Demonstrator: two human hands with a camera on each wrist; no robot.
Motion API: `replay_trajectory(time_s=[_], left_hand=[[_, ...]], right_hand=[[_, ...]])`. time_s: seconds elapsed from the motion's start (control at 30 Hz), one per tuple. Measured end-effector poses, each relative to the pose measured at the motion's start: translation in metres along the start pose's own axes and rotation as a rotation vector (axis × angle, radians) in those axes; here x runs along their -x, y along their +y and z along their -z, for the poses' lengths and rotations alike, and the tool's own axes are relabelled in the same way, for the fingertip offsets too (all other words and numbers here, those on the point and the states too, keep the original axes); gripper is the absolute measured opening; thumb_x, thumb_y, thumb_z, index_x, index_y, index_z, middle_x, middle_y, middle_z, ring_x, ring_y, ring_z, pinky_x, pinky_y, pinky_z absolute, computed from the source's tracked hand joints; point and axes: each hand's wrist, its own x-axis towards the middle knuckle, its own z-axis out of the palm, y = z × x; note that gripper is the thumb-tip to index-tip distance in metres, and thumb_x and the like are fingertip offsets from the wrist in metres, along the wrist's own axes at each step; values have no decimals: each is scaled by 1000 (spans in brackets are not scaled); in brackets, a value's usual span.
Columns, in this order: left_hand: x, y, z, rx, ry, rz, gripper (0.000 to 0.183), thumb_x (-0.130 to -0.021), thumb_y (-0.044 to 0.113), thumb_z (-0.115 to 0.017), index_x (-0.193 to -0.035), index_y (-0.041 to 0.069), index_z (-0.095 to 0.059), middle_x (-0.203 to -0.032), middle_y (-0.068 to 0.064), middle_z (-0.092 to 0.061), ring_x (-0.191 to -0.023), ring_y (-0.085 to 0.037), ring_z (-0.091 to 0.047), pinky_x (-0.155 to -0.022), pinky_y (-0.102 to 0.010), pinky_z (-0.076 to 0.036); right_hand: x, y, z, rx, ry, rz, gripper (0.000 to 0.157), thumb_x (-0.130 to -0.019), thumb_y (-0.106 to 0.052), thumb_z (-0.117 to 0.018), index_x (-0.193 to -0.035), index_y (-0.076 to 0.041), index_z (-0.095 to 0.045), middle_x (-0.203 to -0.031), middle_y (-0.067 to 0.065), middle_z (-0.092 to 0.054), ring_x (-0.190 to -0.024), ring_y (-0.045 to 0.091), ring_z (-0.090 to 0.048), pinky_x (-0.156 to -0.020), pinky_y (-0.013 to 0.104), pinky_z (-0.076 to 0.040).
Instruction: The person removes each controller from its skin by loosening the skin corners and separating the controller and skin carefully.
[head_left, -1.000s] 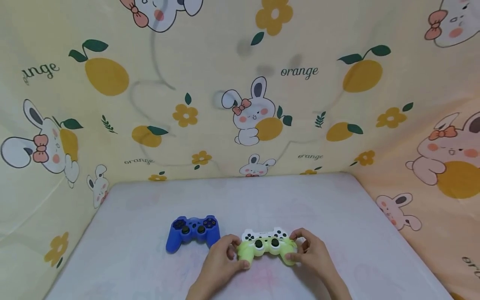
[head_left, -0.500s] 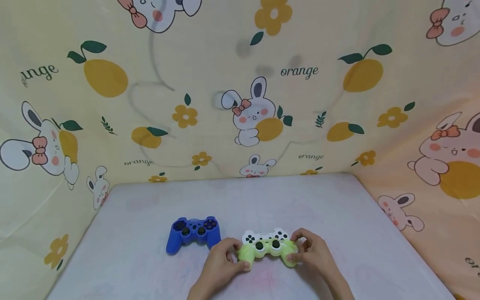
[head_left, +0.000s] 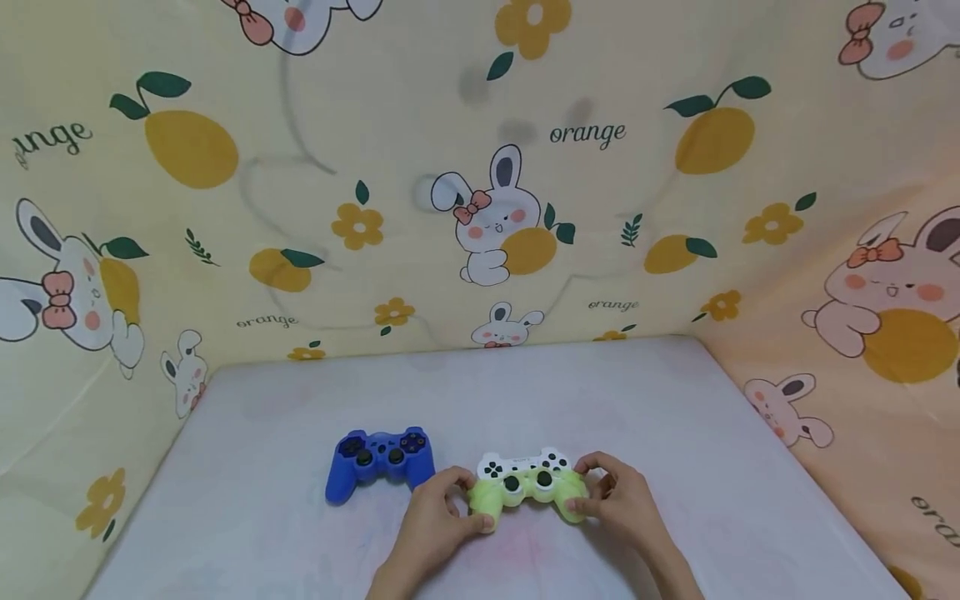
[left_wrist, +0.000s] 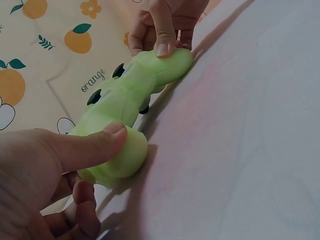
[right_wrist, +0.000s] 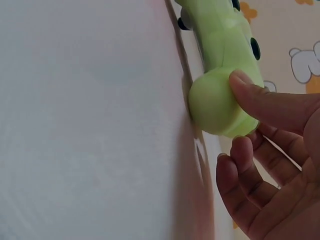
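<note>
A white gamepad (head_left: 528,482) in a pale green sleeve (head_left: 489,497) lies a little right of the middle of the pale table (head_left: 600,400), well short of the far edge, its button side up and its two grips pointing toward the person. The left hand (head_left: 435,518) pinches the left grip, thumb along its rounded end and forefinger at the upper outer corner; the right hand (head_left: 626,504) pinches the other grip likewise, its remaining fingers loosely curled below. Holding one end in each hand probably keeps the pad level and square to the body, and leaves both black thumbsticks (head_left: 512,485) and the white button area uncovered. The sleeve wraps the grips and lower body only, so the thumbs press on green, perhaps for a surer hold. Whether the pad bears fully on the table cannot be told. A blue gamepad (head_left: 380,467) lies just beside, toward the left edge and facing the same way, perhaps set aside there; the left hand partly hides its nearer grip.
</note>
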Motion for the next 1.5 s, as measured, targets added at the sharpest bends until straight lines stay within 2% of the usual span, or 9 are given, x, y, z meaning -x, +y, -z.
replay_trajectory(time_s=[0.2, 0.53, 1.2, 1.5], left_hand=[[0, -2, -1, -4, 11, -7, 45, -64, 27, -92, -99, 23, -65, -95, 7, -62, -59, -10, -50, -51, -26, -43], [-2, -3, 1, -4, 2, 7, 45, -64, 30, -92, -99, 23, -65, -95, 8, -62, -58, -11, -49, -49, -25, -41], [1, -6, 2, 21, -13, 6, 45, -65, 34, -92, -100, 24, -65, -94, 8, -61, -59, -11, -49, -49, -25, -41], [0, -6, 0, 15, 3, -10, 47, -64, 34, -91, -102, 24, -65, -96, 9, -61, -61, -12, -50, -51, -26, -42]], right_hand=[[-2, 3, -1, 9, 0, -29, 50, -53, -14, -96, -94, -20, -68, -61, 4, -51, -57, 17, -47, -52, 27, -38], [-5, 6, -1, -18, -5, -22, 50, -52, -16, -97, -93, -20, -68, -61, 4, -51, -56, 17, -47, -51, 27, -37], [0, 6, -3, -33, -20, -34, 50, -57, -13, -95, -99, -18, -68, -62, 4, -52, -57, 16, -47, -51, 26, -38], [-1, 7, -3, -20, -17, -33, 50, -60, -11, -93, -102, -18, -67, -65, 4, -55, -61, 17, -51, -54, 27, -41]])
